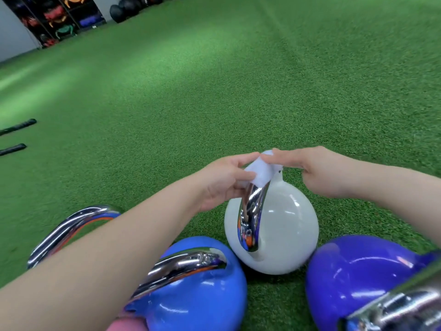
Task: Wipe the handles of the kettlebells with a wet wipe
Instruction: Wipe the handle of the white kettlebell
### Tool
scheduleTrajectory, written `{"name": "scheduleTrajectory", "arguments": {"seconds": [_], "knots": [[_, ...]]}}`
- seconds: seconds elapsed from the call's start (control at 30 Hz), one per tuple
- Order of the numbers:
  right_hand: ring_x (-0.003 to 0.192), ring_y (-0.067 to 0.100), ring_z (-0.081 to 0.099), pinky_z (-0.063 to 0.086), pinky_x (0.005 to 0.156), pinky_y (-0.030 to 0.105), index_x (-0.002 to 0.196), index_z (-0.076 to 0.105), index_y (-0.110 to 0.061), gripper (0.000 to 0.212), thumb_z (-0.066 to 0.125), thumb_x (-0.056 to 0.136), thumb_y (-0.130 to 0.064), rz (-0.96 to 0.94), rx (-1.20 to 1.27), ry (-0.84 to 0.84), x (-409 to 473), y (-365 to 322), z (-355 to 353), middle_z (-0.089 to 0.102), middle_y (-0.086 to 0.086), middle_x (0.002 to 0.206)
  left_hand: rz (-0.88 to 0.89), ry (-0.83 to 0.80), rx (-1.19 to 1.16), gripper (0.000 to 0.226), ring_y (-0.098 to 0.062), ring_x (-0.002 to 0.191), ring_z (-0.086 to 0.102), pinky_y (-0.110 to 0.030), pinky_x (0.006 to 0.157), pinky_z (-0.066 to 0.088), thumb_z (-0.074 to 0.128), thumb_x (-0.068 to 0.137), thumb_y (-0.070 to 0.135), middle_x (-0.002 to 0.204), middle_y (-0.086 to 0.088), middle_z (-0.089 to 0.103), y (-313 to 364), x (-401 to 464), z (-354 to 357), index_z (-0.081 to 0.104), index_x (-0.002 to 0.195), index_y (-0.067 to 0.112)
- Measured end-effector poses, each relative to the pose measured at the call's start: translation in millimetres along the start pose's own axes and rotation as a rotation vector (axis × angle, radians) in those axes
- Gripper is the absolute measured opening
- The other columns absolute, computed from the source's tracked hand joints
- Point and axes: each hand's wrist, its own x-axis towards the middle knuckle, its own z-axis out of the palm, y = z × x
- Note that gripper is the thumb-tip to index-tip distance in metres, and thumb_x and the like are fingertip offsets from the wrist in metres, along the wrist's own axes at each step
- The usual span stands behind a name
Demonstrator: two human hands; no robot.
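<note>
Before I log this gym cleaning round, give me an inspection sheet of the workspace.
Surface: green artificial turf.
Job's things: white wet wipe draped over the chrome handle of the white kettlebell; blue kettlebell and purple kettlebell beside it.
Clutter: two black bar ends at left.
Grippers: left hand and right hand both pinch the wipe.
Cables: nothing seen.
Surroundings: equipment rack, dark balls at far wall.

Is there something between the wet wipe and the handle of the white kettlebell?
Nothing visible. The wet wipe already lies on the chrome handle top, held by the left hand and right hand.
</note>
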Motion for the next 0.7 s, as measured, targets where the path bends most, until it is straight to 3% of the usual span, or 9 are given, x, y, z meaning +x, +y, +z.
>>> {"name": "scheduleTrajectory", "arguments": {"seconds": [0.07,0.17,0.2,0.27,0.3,0.37,0.5,0.57,0.7], "knots": [[0.115,0.027,0.057,0.046,0.096,0.041,0.124,0.039,-0.056,0.085,0.029,0.075,0.013,-0.029,-0.004,0.032,-7,-2,5,0.022,-0.024,0.148,-0.009,0.051,-0.036,0.034,-0.011,0.066,0.06,-0.02,0.06,0.052,0.049,0.092,0.009,0.087,-0.004,0.067,-7,-10,1,0.052,0.126,0.011],[0.121,0.007,0.051,0.04,0.092,0.016,0.123,0.05,-0.046,0.079,0.03,0.077,0.015,-0.024,0.024,0.064,-15,-8,9,0.021,-0.033,0.135,-0.08,0.168,-0.07,0.026,-0.015,0.067,0.059,-0.026,0.066,0.051,0.044,0.096,0.028,0.079,-0.004,0.063,-6,-11,1,0.06,0.098,0.008],[0.113,-0.003,0.053,0.041,0.085,0.012,0.121,0.05,-0.046,0.078,0.031,0.078,0.016,-0.016,0.026,0.075,-17,-10,9,0.023,-0.031,0.136,-0.095,0.199,-0.031,0.029,-0.015,0.066,0.058,-0.026,0.065,0.051,0.042,0.097,0.03,0.077,-0.004,0.061,-4,-8,2,0.059,0.096,0.007],[0.071,-0.019,0.055,0.043,0.065,0.009,0.118,0.051,-0.049,0.077,0.031,0.078,0.014,0.0,0.019,0.089,-14,-14,6,0.035,-0.02,0.144,-0.097,0.215,0.128,0.033,-0.016,0.067,0.056,-0.026,0.06,0.05,0.039,0.099,0.033,0.08,-0.005,0.059,4,3,6,0.058,0.098,0.006],[0.054,-0.017,0.051,0.041,0.057,0.008,0.12,0.052,-0.048,0.077,0.032,0.078,0.013,0.016,0.007,0.089,-11,-15,4,0.044,-0.011,0.143,-0.096,0.212,0.214,0.035,-0.017,0.069,0.057,-0.028,0.061,0.05,0.039,0.099,0.034,0.083,-0.006,0.06,8,10,10,0.057,0.099,0.005],[0.045,-0.005,0.047,0.038,0.048,0.008,0.124,0.052,-0.044,0.072,0.034,0.08,0.01,0.043,-0.035,0.095,-6,-19,0,0.056,0.0,0.131,-0.106,0.215,0.304,0.034,-0.021,0.075,0.059,-0.032,0.069,0.052,0.039,0.098,0.035,0.091,-0.008,0.061,17,23,19,0.055,0.099,0.005],[0.054,0.007,0.042,0.033,0.041,0.016,0.124,0.048,-0.029,0.058,0.034,0.083,0.009,0.097,-0.034,0.089,5,-19,-6,0.057,0.007,0.116,-0.185,0.244,0.224,0.039,-0.021,0.063,0.052,-0.033,0.061,0.047,0.032,0.1,0.036,0.085,-0.01,0.053,23,41,29,0.048,0.113,0.002],[0.053,0.011,0.041,0.031,0.04,0.018,0.119,0.046,-0.026,0.052,0.034,0.083,0.009,0.113,-0.041,0.076,7,-19,-7,0.055,0.007,0.104,-0.179,0.277,0.266,0.048,-0.022,0.063,0.05,-0.035,0.064,0.045,0.026,0.101,0.038,0.087,-0.013,0.052,18,46,33,0.048,0.118,0.0],[0.05,0.009,0.039,0.032,0.047,0.023,0.113,0.051,-0.028,0.053,0.034,0.079,0.01,0.048,-0.078,0.081,-2,-20,-2,0.052,0.0,0.074,0.011,0.426,0.542,0.051,-0.029,0.102,0.055,-0.029,0.082,0.039,0.017,0.103,0.032,0.114,-0.018,0.057,6,27,44,0.05,0.124,-0.001]]}}
